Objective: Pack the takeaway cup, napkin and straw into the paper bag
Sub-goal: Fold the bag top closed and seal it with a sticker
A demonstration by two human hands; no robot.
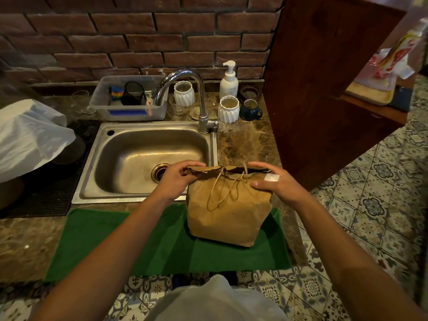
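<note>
Bag (228, 212) stands upright on green cloth (120, 242) at front edge of worktop (245, 144), just right of sink (148, 158). Top is folded over and flat; twine handles (222, 191) hang down its near face. Left hand (177, 178) pinches left end of the folded top, fingers (196, 164) curled over the fold, thumb on the near side. Right hand (274, 181) grips the right end, fingers (259, 165) over the top edge, thumb pressed against the bag's front; a white plaster sits on that hand. Both hands closed on the bag. Cup, napkin and straw not visible. Behind sink: tap (199, 96), soap bottle (229, 81), two white ribbed pots, blue mug (250, 110), clear tub (129, 98).
</note>
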